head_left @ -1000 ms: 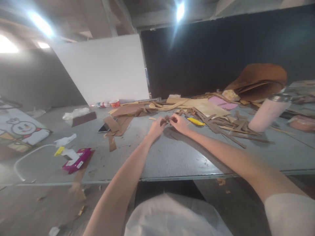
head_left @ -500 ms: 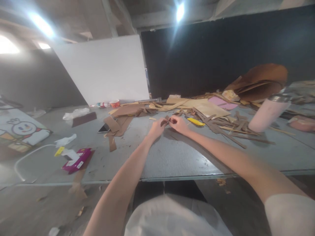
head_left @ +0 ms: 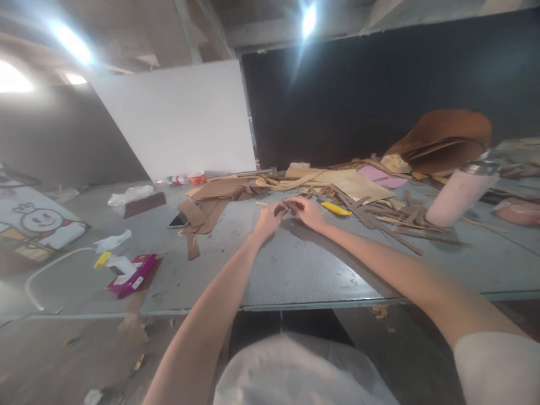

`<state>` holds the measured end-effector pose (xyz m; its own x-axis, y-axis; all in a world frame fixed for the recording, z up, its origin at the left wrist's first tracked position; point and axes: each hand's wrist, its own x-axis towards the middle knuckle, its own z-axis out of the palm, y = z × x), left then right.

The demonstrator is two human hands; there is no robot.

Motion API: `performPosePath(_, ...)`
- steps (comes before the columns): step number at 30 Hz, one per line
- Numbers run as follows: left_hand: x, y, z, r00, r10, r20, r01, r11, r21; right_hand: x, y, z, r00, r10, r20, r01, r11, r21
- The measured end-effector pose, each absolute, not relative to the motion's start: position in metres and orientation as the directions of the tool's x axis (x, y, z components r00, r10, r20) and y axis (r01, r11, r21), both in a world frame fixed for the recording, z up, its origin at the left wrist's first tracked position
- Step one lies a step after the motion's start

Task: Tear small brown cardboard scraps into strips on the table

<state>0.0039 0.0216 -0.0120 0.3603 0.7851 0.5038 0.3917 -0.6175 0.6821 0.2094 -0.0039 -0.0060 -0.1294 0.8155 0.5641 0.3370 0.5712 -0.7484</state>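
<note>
My left hand and my right hand meet fingertip to fingertip above the grey table, near its middle. Both have their fingers curled in a pinch around something small and dark, mostly covered by the fingers, too small to name. A yellow object lies just right of my right hand. Beyond it spreads a pile of brown strips. To the left of my left hand, brown sheets partly cover a phone.
A pink bottle stands at the right, before a rolled brown sheet. A magenta tissue pack and a white cable lie at the left. A red cup is at the back.
The fingers of both hands have shifted slightly around the small thing, and less of the dark piece shows between them. The objects on the table have not moved.
</note>
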Motion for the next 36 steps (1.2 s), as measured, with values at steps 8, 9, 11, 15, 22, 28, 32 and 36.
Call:
performPosePath(8, 0.005, 0.0229, -0.0128, 0.338, 0.783, 0.523, 0.39, -0.622, 0.679, 0.2125, 0.0006, -0.0102, -0.143, 0.824, 0.548, 0.374, 0.557, -0.741)
performPosePath(9, 0.0048, 0.0231, -0.0131, 0.337, 0.78, 0.527, 0.381, -0.625, 0.682, 0.2125, 0.0003, -0.0103, -0.14, 0.827, 0.544, 0.382, 0.552, -0.741)
performPosePath(11, 0.0044, 0.0237, -0.0139, 0.33, 0.782, 0.529, 0.377, -0.623, 0.685, 0.2122, -0.0001, -0.0106, -0.102, 0.839, 0.534, 0.388, 0.528, -0.755)
performPosePath(15, 0.0041, 0.0251, -0.0155, 0.298, 0.8, 0.521, 0.398, -0.6, 0.694, 0.2125, 0.0001, -0.0109, 0.008, 0.856, 0.518, 0.396, 0.472, -0.787)
performPosePath(22, 0.0051, 0.0244, -0.017, 0.316, 0.81, 0.495, 0.383, -0.586, 0.714, 0.214, 0.0004, -0.0091, 0.006, 0.875, 0.485, 0.263, 0.466, -0.845)
performPosePath(28, 0.0056, 0.0234, -0.017, 0.334, 0.81, 0.482, 0.375, -0.583, 0.721, 0.2122, 0.0001, -0.009, -0.061, 0.857, 0.512, 0.287, 0.506, -0.813)
performPosePath(32, 0.0053, 0.0237, -0.0167, 0.333, 0.81, 0.482, 0.371, -0.583, 0.723, 0.2129, 0.0003, -0.0092, -0.072, 0.847, 0.527, 0.311, 0.521, -0.795)
performPosePath(36, 0.0058, 0.0215, -0.015, 0.343, 0.792, 0.505, 0.355, -0.607, 0.711, 0.2132, 0.0008, -0.0107, -0.086, 0.841, 0.534, 0.298, 0.533, -0.792)
